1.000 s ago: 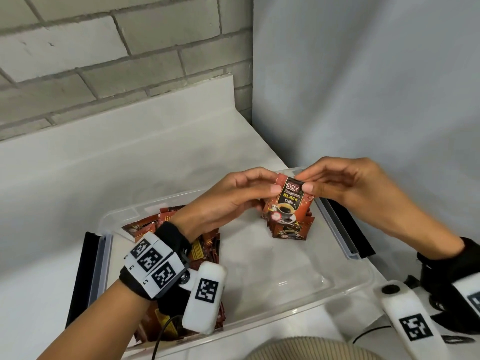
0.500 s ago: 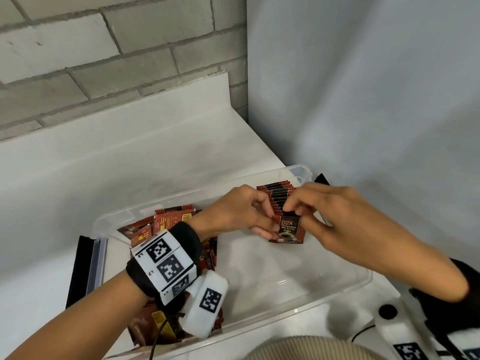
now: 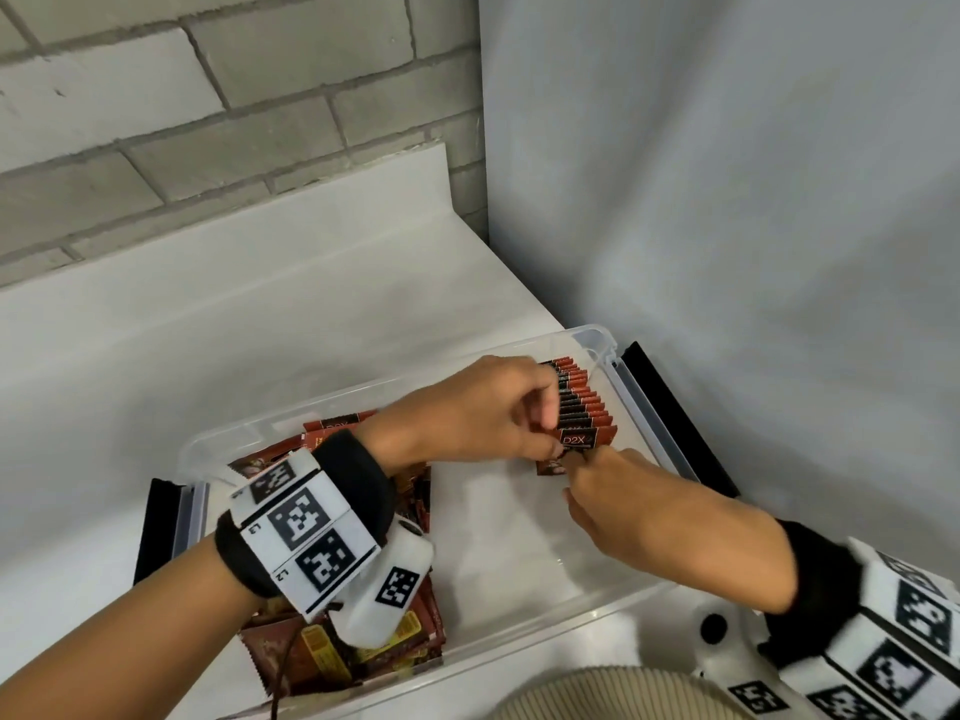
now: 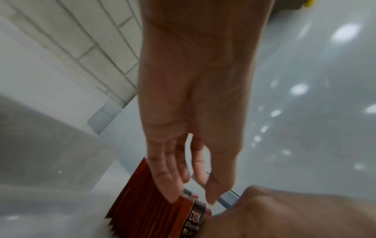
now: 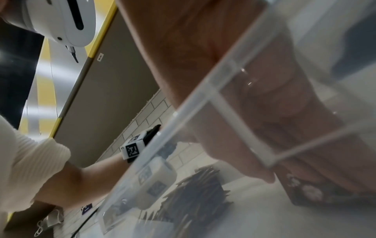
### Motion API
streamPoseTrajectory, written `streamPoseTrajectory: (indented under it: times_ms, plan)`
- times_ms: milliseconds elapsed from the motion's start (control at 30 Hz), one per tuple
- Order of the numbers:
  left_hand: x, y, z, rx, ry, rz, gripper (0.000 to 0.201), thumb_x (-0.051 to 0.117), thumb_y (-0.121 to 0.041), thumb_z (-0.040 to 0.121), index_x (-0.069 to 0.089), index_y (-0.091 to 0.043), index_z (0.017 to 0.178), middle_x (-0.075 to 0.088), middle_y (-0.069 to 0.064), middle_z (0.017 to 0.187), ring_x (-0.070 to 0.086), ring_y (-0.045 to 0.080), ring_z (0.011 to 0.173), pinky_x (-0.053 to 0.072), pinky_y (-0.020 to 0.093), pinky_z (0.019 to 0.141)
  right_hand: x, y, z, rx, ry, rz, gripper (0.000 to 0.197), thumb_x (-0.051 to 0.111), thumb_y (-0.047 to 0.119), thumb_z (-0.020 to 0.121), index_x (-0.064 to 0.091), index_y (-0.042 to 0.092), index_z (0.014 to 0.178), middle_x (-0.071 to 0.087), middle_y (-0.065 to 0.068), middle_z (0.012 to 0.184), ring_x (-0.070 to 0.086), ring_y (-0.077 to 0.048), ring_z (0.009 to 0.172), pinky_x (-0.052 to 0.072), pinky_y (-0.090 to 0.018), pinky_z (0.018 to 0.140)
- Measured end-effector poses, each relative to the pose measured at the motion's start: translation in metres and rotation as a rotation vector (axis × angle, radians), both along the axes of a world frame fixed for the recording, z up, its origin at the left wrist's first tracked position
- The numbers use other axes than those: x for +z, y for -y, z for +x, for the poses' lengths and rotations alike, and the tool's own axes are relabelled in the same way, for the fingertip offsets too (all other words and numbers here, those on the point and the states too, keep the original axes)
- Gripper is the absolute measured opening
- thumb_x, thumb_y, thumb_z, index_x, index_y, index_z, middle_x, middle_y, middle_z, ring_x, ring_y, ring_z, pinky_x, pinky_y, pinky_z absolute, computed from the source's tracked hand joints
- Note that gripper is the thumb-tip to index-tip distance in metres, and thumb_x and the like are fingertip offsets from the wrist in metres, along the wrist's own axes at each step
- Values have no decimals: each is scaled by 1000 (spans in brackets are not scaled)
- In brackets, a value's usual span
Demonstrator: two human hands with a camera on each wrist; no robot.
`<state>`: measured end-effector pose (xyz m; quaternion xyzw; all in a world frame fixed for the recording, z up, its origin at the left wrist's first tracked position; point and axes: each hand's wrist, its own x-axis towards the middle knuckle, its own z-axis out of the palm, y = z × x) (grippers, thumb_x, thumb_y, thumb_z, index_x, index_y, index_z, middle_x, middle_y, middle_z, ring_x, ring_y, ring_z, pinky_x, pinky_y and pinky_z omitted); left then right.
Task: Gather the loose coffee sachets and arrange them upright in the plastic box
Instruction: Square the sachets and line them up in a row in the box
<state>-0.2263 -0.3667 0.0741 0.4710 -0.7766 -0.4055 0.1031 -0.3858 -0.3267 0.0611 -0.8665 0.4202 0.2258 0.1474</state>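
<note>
A clear plastic box point(image 3: 524, 636) sits on the white counter. A row of red-and-black coffee sachets point(image 3: 582, 402) stands upright in its far right corner. My left hand point(image 3: 540, 423) reaches over the row's near end, with fingers point(image 4: 164, 182) on one side of the tops and the thumb on the other. My right hand point(image 3: 582, 467) comes from the front, its curled fingertips pinching the lower part of the front sachet point(image 3: 582, 440), which is marked D2X point(image 4: 195, 217). Loose sachets point(image 3: 322, 657) lie heaped at the box's left end, partly hidden under my left wrist.
Black lid clips point(image 3: 675, 418) flank both short ends of the box. A brick wall stands behind the counter and a grey panel point(image 3: 727, 200) rises close on the right. The box floor point(image 3: 498, 532) between heap and row is bare.
The front sachet has come down from above the box into the near end of the row. My right hand has dropped from above it to in front; my left hand has closed on the row.
</note>
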Motion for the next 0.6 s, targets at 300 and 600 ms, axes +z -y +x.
streamPoseTrajectory:
  times_ms: [300,600]
  plan:
    - [-10,-4,-4,-453,516,-76,88,38,10,83,-11,-18,151,-20,-3,159,-21,6,144,-9,34,119,-14,2,5,-118,-25,1,38,42,10,99,40,0,135,45,-17,128,46,-29,113,46,-32,92]
    - [-7,-3,-7,-317,386,-117,90,36,15,81,-12,-18,151,-18,-3,159,-19,9,145,-8,28,119,-17,0,6,-153,-10,-25,41,43,8,99,36,1,138,39,-16,134,38,-29,122,44,-36,99]
